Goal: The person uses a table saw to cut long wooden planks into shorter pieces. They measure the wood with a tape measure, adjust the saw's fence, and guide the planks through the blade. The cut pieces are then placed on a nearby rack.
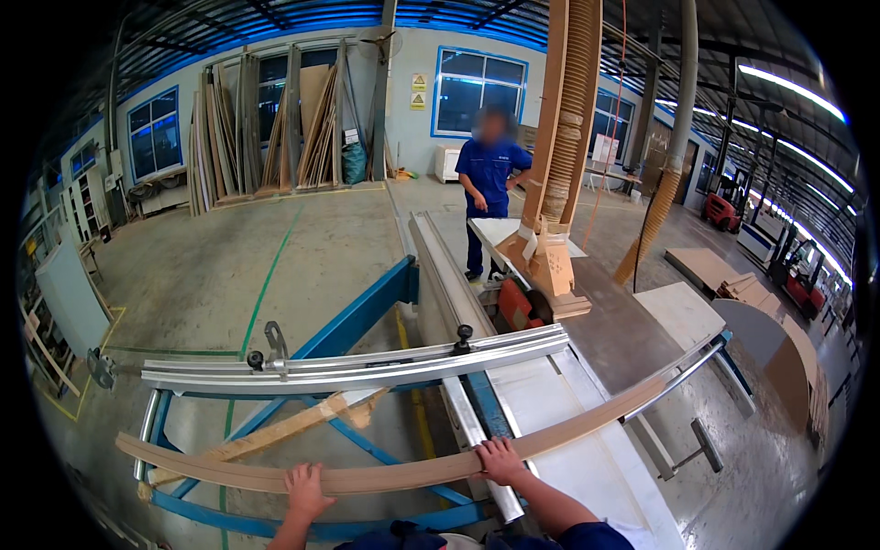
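Note:
A long pale wooden board (568, 420) lies crosswise over the frame and bed of a sliding table saw (596, 486), below its aluminium fence (394, 367). My left hand (307, 488) grips the board's near edge left of centre, fingers over the top. My right hand (498, 461) grips it right of centre, by a metal rail. A rough timber offcut (275, 439) slants across the blue frame (357, 440) beyond the board. The saw's red guard (515, 302) sits past the fence, at the base of a wooden column with a ribbed hose (573, 110).
A co-worker in blue (490, 174) stands beyond the saw. Stacked panels lean on the back wall (412, 119). Curved boards (770, 348) and flat stacks (687, 261) lie at right, near red forklifts (724, 209). A pale panel (73, 298) stands far left.

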A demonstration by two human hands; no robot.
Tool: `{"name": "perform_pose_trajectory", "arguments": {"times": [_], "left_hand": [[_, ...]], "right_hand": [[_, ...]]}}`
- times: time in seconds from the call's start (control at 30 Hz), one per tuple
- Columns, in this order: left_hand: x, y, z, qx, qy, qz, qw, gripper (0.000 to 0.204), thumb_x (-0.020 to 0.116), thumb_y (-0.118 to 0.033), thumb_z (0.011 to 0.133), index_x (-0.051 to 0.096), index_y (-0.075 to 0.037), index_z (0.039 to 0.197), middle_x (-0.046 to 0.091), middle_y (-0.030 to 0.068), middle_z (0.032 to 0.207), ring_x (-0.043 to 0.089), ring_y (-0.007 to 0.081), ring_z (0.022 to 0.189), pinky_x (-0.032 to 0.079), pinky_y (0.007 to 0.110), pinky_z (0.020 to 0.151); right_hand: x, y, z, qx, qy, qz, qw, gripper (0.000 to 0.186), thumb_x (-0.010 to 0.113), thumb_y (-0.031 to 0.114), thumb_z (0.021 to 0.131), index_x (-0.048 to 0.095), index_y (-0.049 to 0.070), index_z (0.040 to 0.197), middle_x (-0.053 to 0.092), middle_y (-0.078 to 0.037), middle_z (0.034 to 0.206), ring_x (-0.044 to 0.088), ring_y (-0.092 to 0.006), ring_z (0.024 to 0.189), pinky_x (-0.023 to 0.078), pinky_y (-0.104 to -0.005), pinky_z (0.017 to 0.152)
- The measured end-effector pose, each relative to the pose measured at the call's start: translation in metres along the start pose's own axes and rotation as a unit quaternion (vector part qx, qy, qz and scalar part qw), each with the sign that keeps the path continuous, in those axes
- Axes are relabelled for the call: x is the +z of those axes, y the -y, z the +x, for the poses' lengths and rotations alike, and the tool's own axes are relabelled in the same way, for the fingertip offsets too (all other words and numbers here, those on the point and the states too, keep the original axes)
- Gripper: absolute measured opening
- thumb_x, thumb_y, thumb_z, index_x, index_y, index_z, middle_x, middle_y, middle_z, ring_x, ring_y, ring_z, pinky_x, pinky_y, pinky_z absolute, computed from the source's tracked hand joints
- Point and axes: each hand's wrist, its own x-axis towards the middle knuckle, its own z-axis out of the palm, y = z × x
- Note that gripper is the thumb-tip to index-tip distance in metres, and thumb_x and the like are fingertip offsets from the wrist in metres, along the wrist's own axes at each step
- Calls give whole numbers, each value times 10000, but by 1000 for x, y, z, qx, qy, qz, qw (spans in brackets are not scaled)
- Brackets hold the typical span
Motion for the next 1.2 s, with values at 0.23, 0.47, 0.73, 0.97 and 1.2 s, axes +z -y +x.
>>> {"name": "perform_pose_trajectory", "arguments": {"times": [0.23,0.47,0.73,0.97,1.2], "left_hand": [[-12,74,14,56,73,15,996,833,915,-434,622,590,-149,1334,575,132,1318,465,333,1344,195,698,1183],[-28,83,51,123,226,23,966,757,882,-523,668,621,-99,1238,646,132,1238,586,334,1229,345,600,1082],[-55,69,98,148,389,-25,909,918,750,-754,712,653,-43,1284,679,178,1303,657,343,1193,527,452,963],[15,103,135,124,513,-117,841,919,703,-754,789,673,6,1305,742,199,1150,716,337,1052,541,400,929],[-20,74,134,114,552,-99,820,909,674,-754,827,673,17,1307,739,188,1164,714,300,1061,539,400,921]], "right_hand": [[-14,38,6,119,58,-40,990,990,771,637,774,422,57,1496,427,-196,1544,327,-434,1474,236,-606,1209],[-6,140,4,138,-10,-11,990,1069,764,590,800,294,21,1574,387,-202,1575,337,-412,1472,256,-539,1223],[-12,221,-2,223,-38,64,972,914,742,425,851,317,36,1561,391,-193,1571,334,-398,1481,251,-543,1236],[15,269,13,503,-200,493,681,607,794,353,868,571,29,1331,600,-185,1270,592,-328,1216,499,-429,1017],[42,252,54,400,-215,884,108,623,812,401,895,560,53,1345,588,-83,1325,590,-244,1206,495,-405,1060]]}}
